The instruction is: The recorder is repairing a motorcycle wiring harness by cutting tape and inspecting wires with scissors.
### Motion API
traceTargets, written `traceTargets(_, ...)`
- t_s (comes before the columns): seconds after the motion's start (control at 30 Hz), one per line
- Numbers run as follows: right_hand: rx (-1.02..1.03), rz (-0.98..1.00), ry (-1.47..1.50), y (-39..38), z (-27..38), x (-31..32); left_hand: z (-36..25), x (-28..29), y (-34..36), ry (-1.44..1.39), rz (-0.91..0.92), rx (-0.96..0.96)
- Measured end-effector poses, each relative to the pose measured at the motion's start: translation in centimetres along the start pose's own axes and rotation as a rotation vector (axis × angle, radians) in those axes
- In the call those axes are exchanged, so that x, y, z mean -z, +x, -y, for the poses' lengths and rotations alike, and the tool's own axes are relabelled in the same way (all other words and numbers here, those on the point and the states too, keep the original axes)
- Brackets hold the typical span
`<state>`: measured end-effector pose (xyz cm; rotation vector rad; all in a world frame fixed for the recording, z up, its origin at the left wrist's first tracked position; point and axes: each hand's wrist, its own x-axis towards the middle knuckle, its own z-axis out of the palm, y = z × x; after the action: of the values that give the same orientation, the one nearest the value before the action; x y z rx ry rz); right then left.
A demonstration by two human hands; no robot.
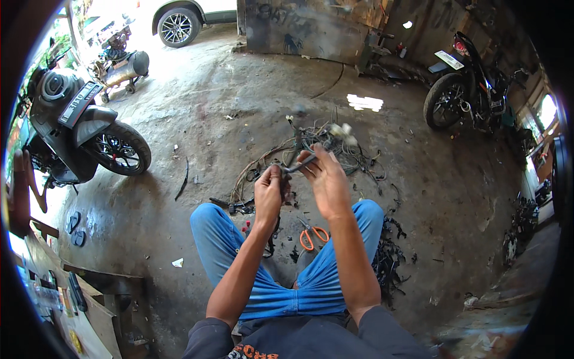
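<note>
My left hand (269, 191) is closed around a dark, sleeved wiring harness (291, 169), out in front of my knees. The fingers of my right hand (326, 182) are bent round the same harness a little farther right. White connectors (344, 134) at its far end are smeared by motion. Behind my hands a tangle of loose wires (365, 158) lies on the floor. Scissors with orange handles (314, 236) rest on the ground between my legs. Dark strands hang below my left hand, partly hidden by my forearm.
Black scraps (391, 257) lie beside my right knee. A grey scooter (78, 131) stands at the left, near a pair of sandals (76, 230). Another motorcycle (466, 90) is parked at the far right. At the lower left is a wooden bench (78, 305).
</note>
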<state>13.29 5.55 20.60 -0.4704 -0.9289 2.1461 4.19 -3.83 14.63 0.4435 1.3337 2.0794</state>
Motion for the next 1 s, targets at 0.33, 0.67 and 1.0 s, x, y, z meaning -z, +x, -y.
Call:
traceTargets(0.33,0.201,0.017,-0.676,-7.3,-7.4,1.0,-4.3,2.1,2.7,-0.503,0.072,-0.008)
traceTargets(0.67,0.483,0.005,-0.898,-7.3,-6.2,0.1,-4.8,0.2,2.7,-0.564,0.143,0.191)
traceTargets(1.0,0.332,0.059,-0.748,-7.7,-6.3,1.6,-4.3,-1.2,2.0,-0.543,0.316,0.279)
